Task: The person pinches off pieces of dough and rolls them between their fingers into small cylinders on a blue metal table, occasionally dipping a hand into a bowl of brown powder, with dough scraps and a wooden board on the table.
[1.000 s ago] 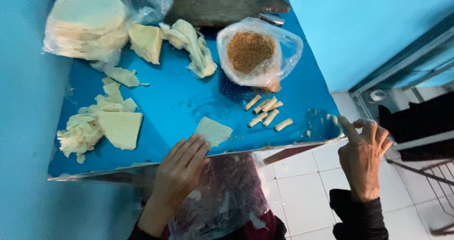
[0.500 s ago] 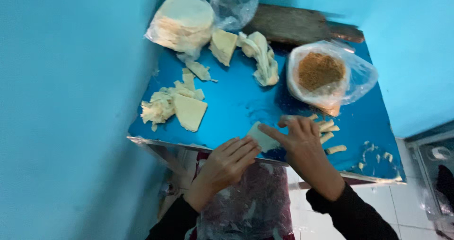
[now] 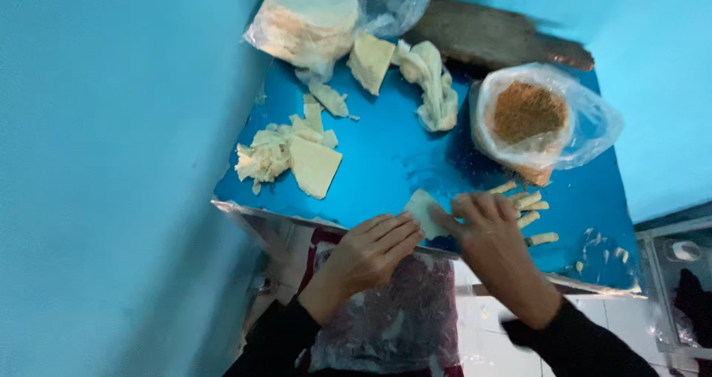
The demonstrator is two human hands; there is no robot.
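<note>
Both hands meet at the near edge of the blue table (image 3: 415, 147), at about six o'clock. The left hand (image 3: 368, 252) lies flat with loose fingers, its tips touching a pale wrapper sheet (image 3: 423, 208). The right hand (image 3: 486, 232) bends its fingers over the same sheet, pinching its right side. Just past it, at four o'clock, lie small rolled sticks (image 3: 530, 202). A bag of brown crumbs (image 3: 528, 113) sits at two o'clock, and a heap of wrapper scraps (image 3: 285, 154) at nine.
</note>
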